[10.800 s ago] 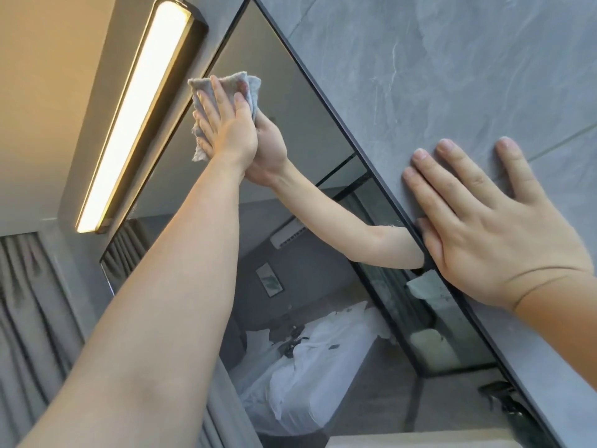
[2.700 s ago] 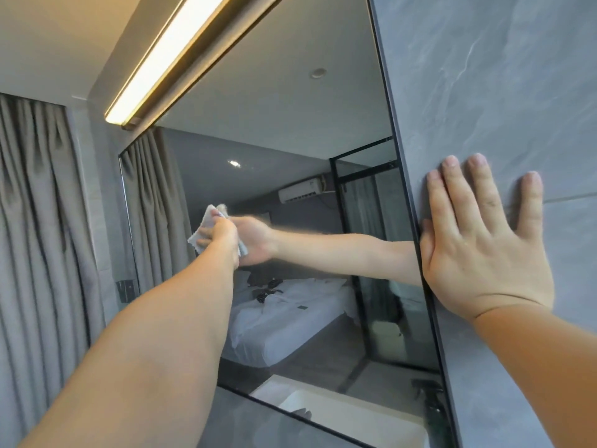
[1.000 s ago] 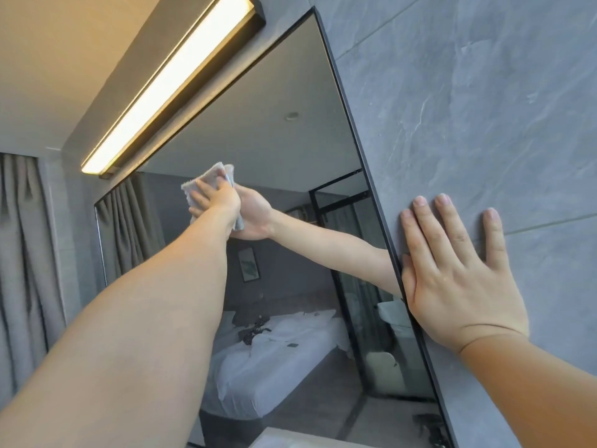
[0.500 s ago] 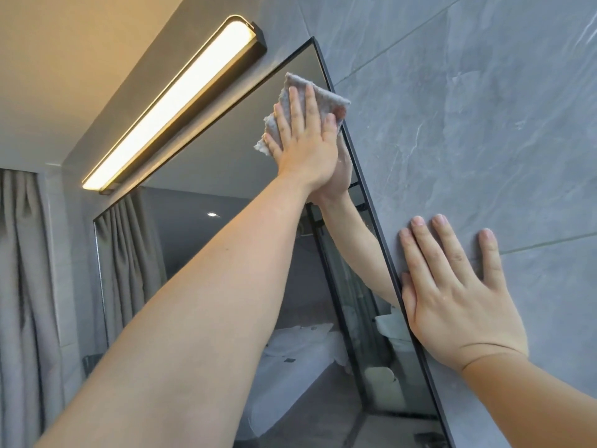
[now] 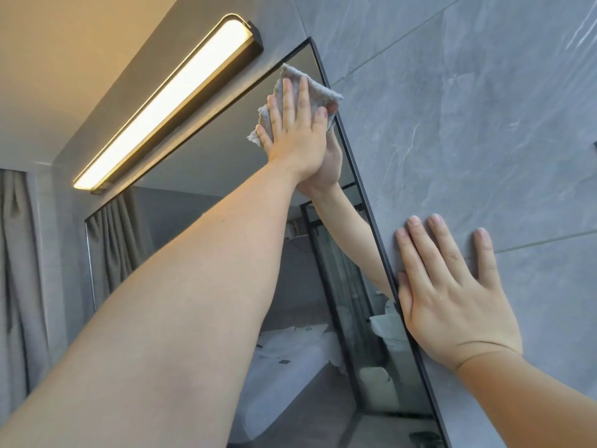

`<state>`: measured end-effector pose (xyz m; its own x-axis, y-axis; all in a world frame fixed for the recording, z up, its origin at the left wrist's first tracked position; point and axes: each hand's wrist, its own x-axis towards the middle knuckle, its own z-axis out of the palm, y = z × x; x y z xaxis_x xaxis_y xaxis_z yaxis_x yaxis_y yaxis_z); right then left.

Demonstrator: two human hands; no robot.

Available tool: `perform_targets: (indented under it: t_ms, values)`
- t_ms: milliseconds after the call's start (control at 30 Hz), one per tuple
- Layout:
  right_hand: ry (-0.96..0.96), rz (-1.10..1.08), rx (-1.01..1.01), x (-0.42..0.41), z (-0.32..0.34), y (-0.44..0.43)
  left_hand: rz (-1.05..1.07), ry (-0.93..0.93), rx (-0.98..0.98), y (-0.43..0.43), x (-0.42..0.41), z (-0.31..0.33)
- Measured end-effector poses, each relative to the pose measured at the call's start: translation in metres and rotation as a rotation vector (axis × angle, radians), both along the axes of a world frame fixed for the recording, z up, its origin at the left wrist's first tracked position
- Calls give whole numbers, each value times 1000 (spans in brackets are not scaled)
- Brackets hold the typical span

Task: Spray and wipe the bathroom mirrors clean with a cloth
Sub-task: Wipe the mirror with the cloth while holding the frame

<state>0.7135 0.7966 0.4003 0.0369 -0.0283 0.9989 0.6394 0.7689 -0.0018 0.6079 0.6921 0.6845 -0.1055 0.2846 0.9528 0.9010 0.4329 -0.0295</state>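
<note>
Cloth point(image 5: 292, 92) sits flat under your left hand point(image 5: 298, 130), fingers straight, pressed to the mirror point(image 5: 206, 163) at its top right corner. Your right hand point(image 5: 452, 302) lies open-palmed on the grey wall tile point(image 5: 468, 108), lower right, thumb against the mirror's frame. Light bar point(image 5: 164, 101) glows upper left.

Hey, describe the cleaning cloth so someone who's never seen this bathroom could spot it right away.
Find the big black-framed mirror under the long glowing wall light. Go to its top right corner, where the left hand presses flat against the glass. The cloth is the small, pale grey, ragged-edged rag under those fingers, the only soft thing between smooth glass and grey tile wall.
</note>
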Motion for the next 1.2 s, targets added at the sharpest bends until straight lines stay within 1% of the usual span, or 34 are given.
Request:
perform_targets:
  t_ms: [67, 200, 267, 300, 433, 533, 700, 767, 867, 1000, 1200]
  values:
    - [-11, 5, -3, 1, 1, -1, -9, -78, 67, 0, -1, 8]
    - [-16, 16, -6, 0, 0, 0, 15, -392, 256, 6, 13, 27]
    - [-22, 15, -2, 1, 1, 0, 25, -474, 287, 10, 30, 37]
    - [-25, 13, 0, 1, 1, 1, 15, -455, 266, 13, 38, 39]
    - [-25, 7, -9, 1, 1, 0, -30, -239, 112, 27, 52, 39]
    - [-23, 10, -7, 1, 1, 1, -15, -209, 91, 27, 47, 39]
    - [-13, 14, -2, 1, 0, 1, -55, -161, 71, 17, 31, 46]
    - [-9, 4, -2, 1, 1, 1, -58, -183, 114, 10, 13, 47]
    - [-12, -9, 5, 0, 1, 0, -25, -273, 208, -6, -21, 45]
    - [12, 4, 27, -1, 0, 2, 35, -346, 260, -37, -68, 41]
    - [9, -24, 38, -4, 0, 2, 54, -341, 297, -56, -100, 35]
